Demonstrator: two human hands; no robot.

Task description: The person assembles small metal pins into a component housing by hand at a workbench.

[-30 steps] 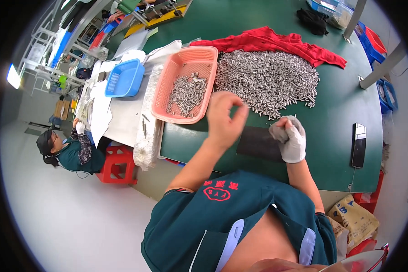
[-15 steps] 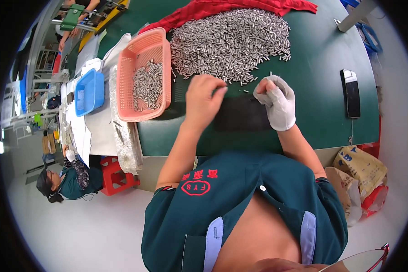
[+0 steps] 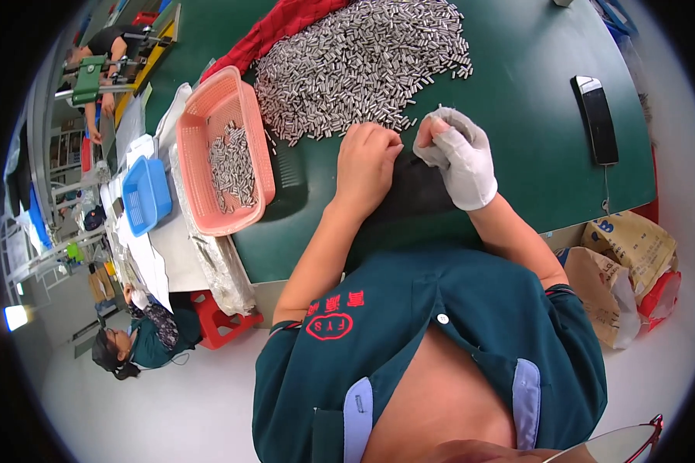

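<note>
Left hand (image 3: 368, 162) was bare, right hand (image 3: 462, 158) gloved, close together over a dark mat (image 3: 417, 193) on the green tabletop (image 3: 533, 116). Fingers of both were curled in; couldn't tell if either gripped a pin. Pins (image 3: 363, 69) lay heaped just beyond the hands, more in the pink basket (image 3: 261, 158) to the left. Red cloth (image 3: 282, 27) bordered the heap; phone (image 3: 597, 123) lay well right.

Hands (image 3: 365, 166) (image 3: 465, 158) side by side, both curled
</note>
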